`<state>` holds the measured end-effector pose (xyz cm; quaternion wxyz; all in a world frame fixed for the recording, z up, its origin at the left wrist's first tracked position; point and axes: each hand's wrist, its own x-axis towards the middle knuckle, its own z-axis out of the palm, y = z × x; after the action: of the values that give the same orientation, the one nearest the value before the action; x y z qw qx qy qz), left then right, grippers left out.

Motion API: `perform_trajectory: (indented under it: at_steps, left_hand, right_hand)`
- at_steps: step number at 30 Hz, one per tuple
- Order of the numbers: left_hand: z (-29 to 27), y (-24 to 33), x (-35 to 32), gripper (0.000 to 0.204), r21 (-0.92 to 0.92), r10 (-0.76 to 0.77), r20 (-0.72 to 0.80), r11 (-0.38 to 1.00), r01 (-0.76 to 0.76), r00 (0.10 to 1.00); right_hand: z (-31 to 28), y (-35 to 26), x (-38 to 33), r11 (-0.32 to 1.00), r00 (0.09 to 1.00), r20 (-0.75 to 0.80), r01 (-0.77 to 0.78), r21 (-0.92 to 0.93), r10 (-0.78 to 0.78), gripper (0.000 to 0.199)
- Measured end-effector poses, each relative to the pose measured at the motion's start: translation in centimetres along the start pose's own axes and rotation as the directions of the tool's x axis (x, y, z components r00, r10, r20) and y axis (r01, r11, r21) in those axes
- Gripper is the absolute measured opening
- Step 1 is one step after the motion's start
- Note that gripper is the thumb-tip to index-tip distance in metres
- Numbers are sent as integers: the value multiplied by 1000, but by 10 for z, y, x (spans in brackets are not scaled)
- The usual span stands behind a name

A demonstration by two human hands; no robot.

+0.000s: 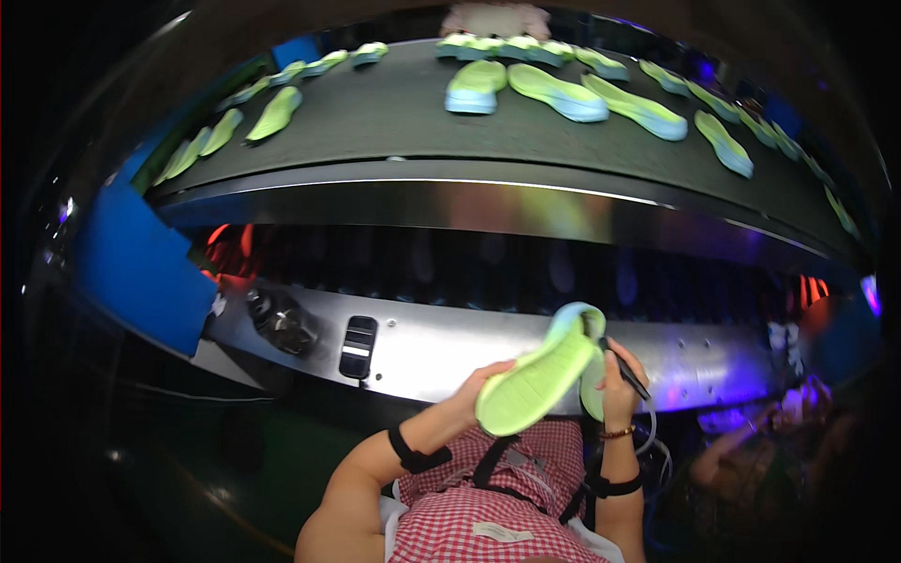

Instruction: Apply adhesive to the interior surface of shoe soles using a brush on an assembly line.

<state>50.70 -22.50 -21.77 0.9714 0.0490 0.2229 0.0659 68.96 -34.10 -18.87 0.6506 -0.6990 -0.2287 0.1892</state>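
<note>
My left hand (477, 387) grips the edge of a yellow-green shoe sole (537, 380) with a light blue heel, tilted with its inner face up and the heel pointing away from me. Between the fingers of my right hand (619, 392) is a black pen-shaped tool (629, 372), close beside the heel end. A pale thin tube (651, 430) trails down from that tool. Partly hidden behind the held sole and my right hand, a second yellow-green sole (591, 387) shows; what supports it cannot be made out.
Beyond my hands runs a dark conveyor belt (375, 122) carrying several similar soles (558, 92). A metal ledge (422, 352) below it holds a black rectangular object (358, 347) and a dark see-through bottle (280, 321). Blue panels (141, 263) stand left. Another person's hands (798, 403) appear at right.
</note>
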Motion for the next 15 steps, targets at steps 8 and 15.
perform_trajectory:
  at_steps: [8, 15]
  left_hand:
    - [41, 58, -59, 49, 224, 380, 157, 885, -407, 912]
    - [129, 232, -54, 59, -202, 847, 333, 494, -846, 415]
  right_hand:
    - [-28, -36, -35, 968, 850, 497, 60, 242, -177, 20]
    - [-25, 24, -11, 782, 938, 177, -346, 518, 297, 17]
